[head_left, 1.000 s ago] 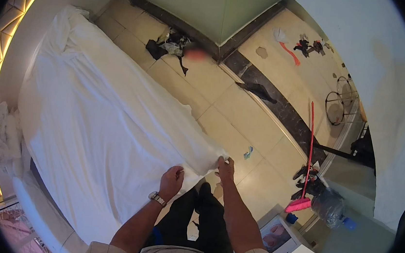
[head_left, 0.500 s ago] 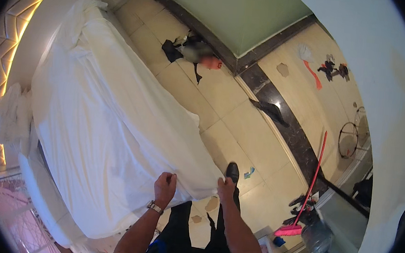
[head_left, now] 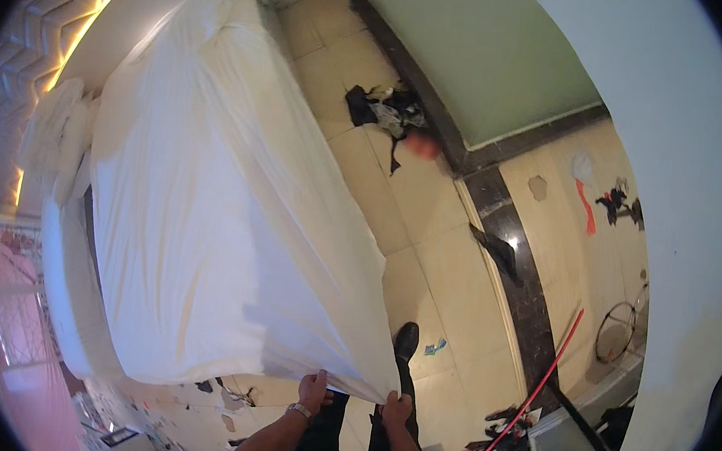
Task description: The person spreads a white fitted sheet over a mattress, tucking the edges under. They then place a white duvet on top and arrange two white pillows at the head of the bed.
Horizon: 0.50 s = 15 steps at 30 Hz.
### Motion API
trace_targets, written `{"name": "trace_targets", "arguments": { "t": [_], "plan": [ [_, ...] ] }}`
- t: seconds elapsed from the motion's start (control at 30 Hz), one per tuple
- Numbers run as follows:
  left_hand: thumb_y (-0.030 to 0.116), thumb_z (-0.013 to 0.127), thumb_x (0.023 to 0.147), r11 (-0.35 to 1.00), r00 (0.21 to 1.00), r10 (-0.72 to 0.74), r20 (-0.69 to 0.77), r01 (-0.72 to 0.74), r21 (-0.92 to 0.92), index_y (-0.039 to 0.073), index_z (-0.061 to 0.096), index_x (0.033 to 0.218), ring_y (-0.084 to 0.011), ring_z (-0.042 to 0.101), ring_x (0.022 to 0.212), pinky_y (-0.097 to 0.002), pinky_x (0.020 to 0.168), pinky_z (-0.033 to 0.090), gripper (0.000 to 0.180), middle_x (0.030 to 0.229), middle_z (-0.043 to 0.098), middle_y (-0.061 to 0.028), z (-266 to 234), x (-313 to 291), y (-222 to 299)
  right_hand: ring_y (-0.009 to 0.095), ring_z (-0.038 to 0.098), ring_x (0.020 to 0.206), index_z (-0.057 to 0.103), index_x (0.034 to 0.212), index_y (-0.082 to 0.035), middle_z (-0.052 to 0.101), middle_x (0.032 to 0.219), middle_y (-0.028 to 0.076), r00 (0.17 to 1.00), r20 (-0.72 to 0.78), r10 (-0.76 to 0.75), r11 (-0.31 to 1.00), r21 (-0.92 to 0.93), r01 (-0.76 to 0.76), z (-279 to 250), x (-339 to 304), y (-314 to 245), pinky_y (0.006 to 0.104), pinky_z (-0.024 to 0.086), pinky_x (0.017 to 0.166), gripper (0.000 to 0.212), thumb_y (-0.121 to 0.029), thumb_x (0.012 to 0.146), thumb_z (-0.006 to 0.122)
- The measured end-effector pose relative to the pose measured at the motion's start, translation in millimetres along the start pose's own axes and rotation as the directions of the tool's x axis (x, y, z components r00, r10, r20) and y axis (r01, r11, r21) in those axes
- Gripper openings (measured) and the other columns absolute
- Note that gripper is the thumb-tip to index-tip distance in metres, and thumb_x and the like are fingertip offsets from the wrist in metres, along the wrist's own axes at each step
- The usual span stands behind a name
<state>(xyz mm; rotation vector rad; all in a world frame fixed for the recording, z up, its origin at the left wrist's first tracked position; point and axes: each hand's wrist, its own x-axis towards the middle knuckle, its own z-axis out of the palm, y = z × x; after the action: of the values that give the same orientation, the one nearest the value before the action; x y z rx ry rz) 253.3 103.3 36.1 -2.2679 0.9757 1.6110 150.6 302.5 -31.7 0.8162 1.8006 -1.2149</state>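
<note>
A large white bedsheet [head_left: 239, 222] is spread over a bed and pulled out toward me. My left hand [head_left: 314, 391], with a wristwatch [head_left: 300, 410] on its wrist, is closed on the sheet's near edge. To its right, my right hand [head_left: 396, 409] pinches the sheet near its corner. Between the two hands the edge is stretched taut, low in front of my legs. The bed under the sheet is mostly hidden; part of its white side [head_left: 69, 276] shows at the left.
White bunched fabric [head_left: 59, 131] sits by the padded wall [head_left: 23, 80]. On the tiled floor [head_left: 424, 292] to the right lie dark clothes [head_left: 389, 111], a black cloth [head_left: 497, 253] and a small wrapper [head_left: 435, 347]. A red-handled broom [head_left: 536, 390] leans near a wire ring [head_left: 616, 332].
The sheet's near edge has come closer to my body, with both hands lower in the picture. My view has turned and shifted, so the bed and floor things sit farther right.
</note>
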Motion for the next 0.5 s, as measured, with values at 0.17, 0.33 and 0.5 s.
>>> {"name": "trace_targets", "arguments": {
  "t": [0.17, 0.33, 0.5],
  "plan": [
    [0.029, 0.066, 0.101, 0.787, 0.989, 0.075, 0.129, 0.021, -0.617, 0.001, 0.057, 0.120, -0.0252, 0.071, 0.077, -0.0454, 0.058, 0.063, 0.035, 0.100, 0.066, -0.0134, 5, 13, 2, 0.023, 0.065, 0.061, 0.050, 0.082, 0.001, 0.061, 0.075, 0.012, 1.000, 0.003, -0.027, 0.990, -0.142, 0.027, -3, 33, 11, 0.0397, 0.053, 0.044, 0.025, -0.016, 0.092, 0.065],
    [0.019, 0.065, 0.101, 0.765, 0.978, -0.003, 0.211, 0.138, -0.629, 0.005, 0.058, 0.109, -0.0243, 0.067, 0.064, -0.0453, 0.055, 0.061, 0.018, 0.086, 0.065, -0.0122, -39, 70, -20, 0.025, 0.066, 0.057, 0.056, 0.078, 0.001, 0.064, 0.070, 0.014, 0.988, 0.149, 0.043, 0.938, -0.347, 0.011, 8, 35, 24, 0.0403, 0.053, 0.047, 0.025, -0.019, 0.090, 0.063],
    [0.019, 0.062, 0.101, 0.797, 0.953, -0.122, 0.278, 0.261, -0.544, 0.006, 0.052, 0.121, -0.0277, 0.068, 0.071, -0.0496, 0.062, 0.063, 0.025, 0.090, 0.064, -0.0110, -51, 61, -33, 0.027, 0.062, 0.060, 0.062, 0.100, 0.003, 0.063, 0.076, 0.016, 0.991, -0.003, -0.133, 0.870, -0.479, 0.115, 26, 42, 26, 0.0410, 0.056, 0.058, 0.024, -0.019, 0.093, 0.062]
  ]
}}
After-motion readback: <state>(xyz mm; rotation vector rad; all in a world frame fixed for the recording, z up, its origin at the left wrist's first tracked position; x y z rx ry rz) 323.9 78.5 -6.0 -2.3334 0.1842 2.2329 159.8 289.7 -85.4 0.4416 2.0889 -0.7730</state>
